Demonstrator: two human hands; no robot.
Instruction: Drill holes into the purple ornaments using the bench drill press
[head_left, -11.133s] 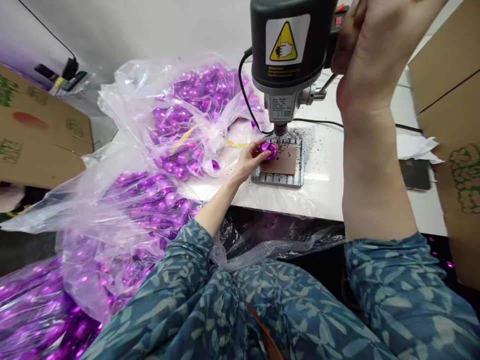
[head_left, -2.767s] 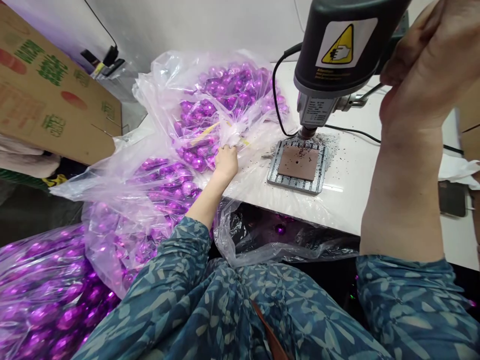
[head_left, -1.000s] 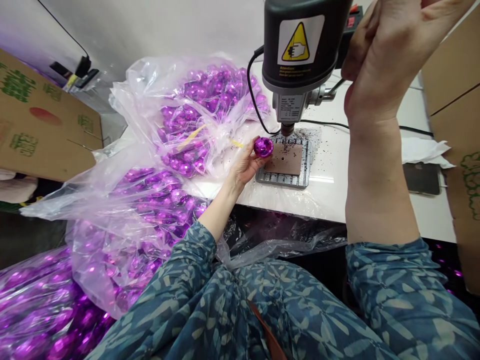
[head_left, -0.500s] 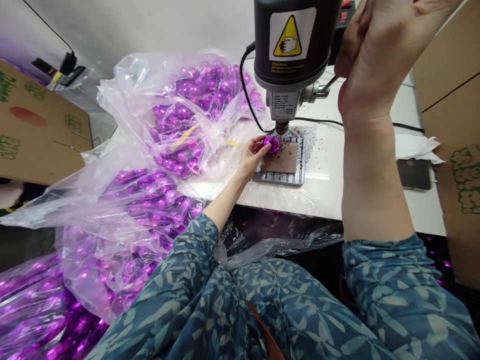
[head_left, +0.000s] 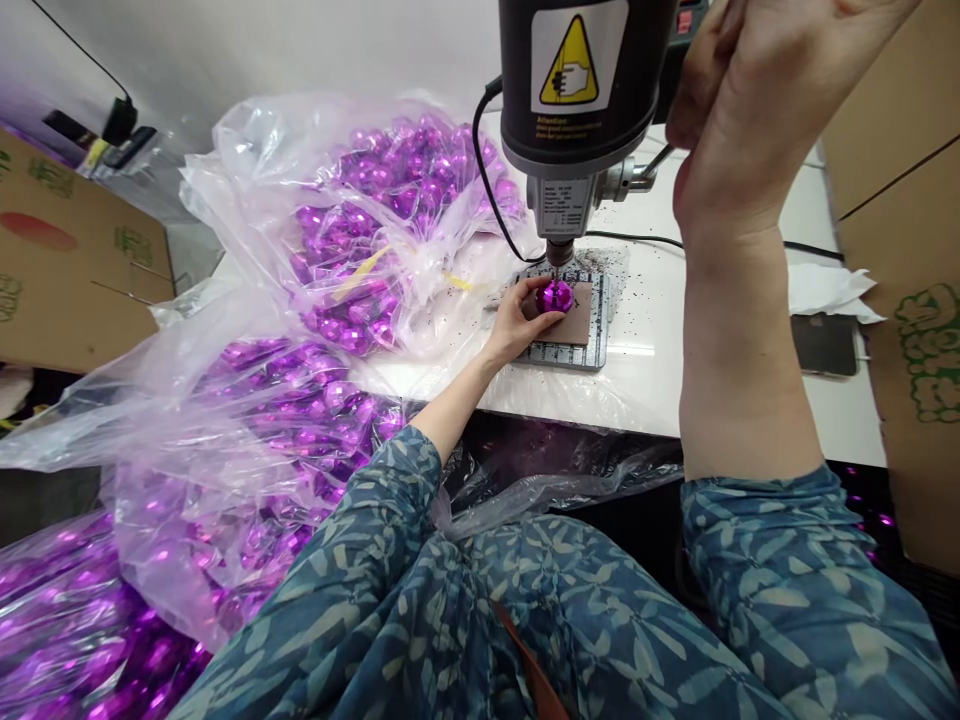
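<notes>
My left hand [head_left: 521, 318] has its thumb and fingers closed round a shiny purple faceted ball [head_left: 555, 297]. The ball sits under the drill bit [head_left: 556, 270] of a small drill press [head_left: 574, 120], over a brown board [head_left: 576, 325] on the metal base plate [head_left: 600, 345]. Whether the bit touches the ball, I cannot tell. Up at the right, my right hand [head_left: 750, 110] is curled round the end of the feed lever [head_left: 660, 160], its grip hidden behind the fingers and palm.
Clear plastic bags [head_left: 247, 150] full of purple balls [head_left: 420, 180] cover the left. Dark shavings lie on the white table [head_left: 645, 390] round the base. A black cord [head_left: 487, 180] hangs by the drill. A phone [head_left: 823, 345], white paper [head_left: 829, 290] and cardboard boxes [head_left: 892, 190] stand right.
My left hand has moved right with the purple ball, from beside the bit to under it. My right hand stays on the lever. The view has shifted slightly.
</notes>
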